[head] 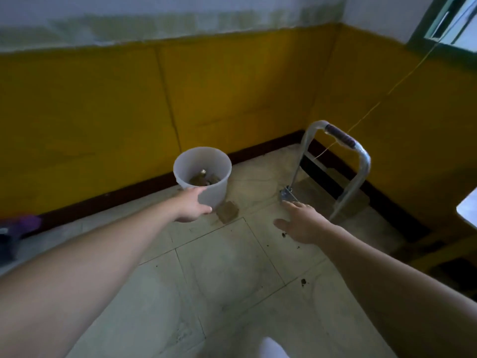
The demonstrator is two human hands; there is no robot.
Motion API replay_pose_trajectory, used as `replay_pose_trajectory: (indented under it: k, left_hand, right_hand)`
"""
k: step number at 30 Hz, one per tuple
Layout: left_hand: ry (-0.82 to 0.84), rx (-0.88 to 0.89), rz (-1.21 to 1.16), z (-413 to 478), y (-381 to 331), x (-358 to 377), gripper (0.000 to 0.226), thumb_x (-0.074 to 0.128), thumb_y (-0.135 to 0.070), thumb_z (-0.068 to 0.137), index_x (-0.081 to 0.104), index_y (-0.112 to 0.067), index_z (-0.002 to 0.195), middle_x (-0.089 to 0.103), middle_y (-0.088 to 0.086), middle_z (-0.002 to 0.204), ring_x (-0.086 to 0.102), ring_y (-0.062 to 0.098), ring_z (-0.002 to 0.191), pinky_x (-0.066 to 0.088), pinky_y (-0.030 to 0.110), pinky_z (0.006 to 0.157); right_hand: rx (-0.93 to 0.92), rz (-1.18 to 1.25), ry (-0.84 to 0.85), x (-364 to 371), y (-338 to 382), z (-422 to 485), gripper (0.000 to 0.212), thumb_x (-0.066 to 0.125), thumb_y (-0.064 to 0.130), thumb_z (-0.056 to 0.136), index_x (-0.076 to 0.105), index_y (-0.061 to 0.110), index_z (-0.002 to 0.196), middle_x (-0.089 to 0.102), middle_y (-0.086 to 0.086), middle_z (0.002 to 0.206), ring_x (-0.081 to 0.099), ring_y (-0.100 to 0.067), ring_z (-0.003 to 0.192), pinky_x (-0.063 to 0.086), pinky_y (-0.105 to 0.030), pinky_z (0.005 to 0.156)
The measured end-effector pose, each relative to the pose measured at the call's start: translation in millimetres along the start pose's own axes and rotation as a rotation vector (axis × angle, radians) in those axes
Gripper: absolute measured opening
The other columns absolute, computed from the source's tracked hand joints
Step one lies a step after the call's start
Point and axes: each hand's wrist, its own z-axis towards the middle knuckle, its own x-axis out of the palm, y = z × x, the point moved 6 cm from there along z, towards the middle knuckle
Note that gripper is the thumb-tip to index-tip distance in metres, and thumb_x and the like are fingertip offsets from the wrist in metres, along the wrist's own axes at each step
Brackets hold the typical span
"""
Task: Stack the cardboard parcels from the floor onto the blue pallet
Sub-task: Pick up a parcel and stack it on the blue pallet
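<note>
Yellow-painted walls [232,94] meet in a corner over a pale tiled floor [227,267], with a window [449,21] high at the right. Neither the cardboard parcels nor the blue pallet is anywhere in this view, so which way they lie from either hand cannot be told; they are probably behind or to one side of the person.

Both arms reach forward and down. The left hand [192,206] is at the near wall of a translucent white bucket [204,164], which stands by the far wall's skirting. Its fingers lie fairly straight against the plastic with the thumb spread, and it grips nothing. A small brown block [227,211] sits on the floor just beside the bucket's base; what it is cannot be told.

The right hand [302,220] hovers palm down with its fingers spread wide and holds nothing. Its fingertips are near the metal bracket [287,195] at the foot of a trolley handle [361,161] in the corner.

Judged from this, no parcel is in hand yet, and the next move calls for turning away to find one.
</note>
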Motion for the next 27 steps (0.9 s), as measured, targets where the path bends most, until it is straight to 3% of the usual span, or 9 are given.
replay_pose_trajectory:
  k: [5, 11, 16, 18, 21, 24, 27]
  left_hand:
    - [0.086, -0.060, 0.089, 96, 15, 2, 0.076, 0.061, -0.039, 0.088, 0.020, -0.022, 0.150, 0.011, 0.006, 0.158, 0.018, 0.025, 0.142, 0.023, 0.037, 0.111]
    - [0.131, -0.170, 0.031, 224, 22, 12, 0.073, 0.060, -0.038, 0.089, 0.021, -0.024, 0.149, 0.013, 0.004, 0.158, 0.024, 0.027, 0.140, 0.030, 0.036, 0.106]
    - [0.189, -0.265, -0.057, 325, 45, 45, 0.070, 0.060, -0.035, 0.089, 0.024, -0.025, 0.148, 0.018, 0.007, 0.156, 0.025, 0.027, 0.139, 0.027, 0.036, 0.108]
    - [0.213, -0.297, -0.108, 363, 63, 68, 0.068, 0.060, -0.034, 0.090, 0.026, -0.025, 0.147, 0.023, 0.007, 0.155, 0.029, 0.027, 0.138, 0.028, 0.035, 0.106]
    - [0.249, -0.325, -0.147, 421, 98, 116, 0.065, 0.059, -0.035, 0.090, 0.028, -0.026, 0.146, 0.028, 0.006, 0.153, 0.038, 0.025, 0.131, 0.033, 0.029, 0.096]
    - [0.256, -0.363, -0.206, 481, 143, 177, 0.066, 0.060, -0.036, 0.088, 0.029, -0.024, 0.146, 0.033, 0.009, 0.150, 0.040, 0.025, 0.129, 0.030, 0.022, 0.086]
    - [0.254, -0.433, -0.323, 537, 194, 244, 0.067, 0.059, -0.036, 0.088, 0.028, -0.024, 0.146, 0.032, 0.008, 0.150, 0.038, 0.026, 0.131, 0.031, 0.025, 0.089]
  right_hand:
    - [-0.027, -0.052, 0.062, -1, 1, 93, 0.074, 0.044, 0.058, 0.093, 0.014, 0.025, 0.153, 0.020, -0.006, 0.158, 0.017, -0.030, 0.144, 0.023, -0.048, 0.114]
    - [0.034, 0.015, 0.136, -2, -31, 240, 0.075, 0.045, 0.057, 0.093, 0.014, 0.024, 0.153, 0.022, -0.007, 0.158, 0.019, -0.029, 0.144, 0.024, -0.045, 0.114]
    - [0.065, 0.077, 0.203, 24, -48, 360, 0.075, 0.046, 0.057, 0.093, 0.016, 0.024, 0.153, 0.026, -0.006, 0.156, 0.026, -0.030, 0.140, 0.037, -0.045, 0.108]
    - [0.073, 0.129, 0.225, 47, -50, 405, 0.075, 0.046, 0.057, 0.092, 0.016, 0.024, 0.153, 0.026, -0.006, 0.156, 0.030, -0.030, 0.138, 0.036, -0.043, 0.107]
    - [0.100, 0.233, 0.258, 99, -53, 466, 0.072, 0.048, 0.053, 0.093, 0.016, 0.026, 0.152, 0.027, -0.008, 0.155, 0.042, -0.030, 0.130, 0.044, -0.037, 0.095]
    - [0.113, 0.246, 0.261, 163, -59, 525, 0.072, 0.045, 0.055, 0.093, 0.015, 0.026, 0.152, 0.024, -0.007, 0.157, 0.034, -0.032, 0.137, 0.035, -0.043, 0.105]
    - [0.154, 0.286, 0.283, 238, -69, 584, 0.074, 0.045, 0.055, 0.093, 0.012, 0.026, 0.153, 0.020, -0.008, 0.158, 0.031, -0.033, 0.139, 0.033, -0.042, 0.106]
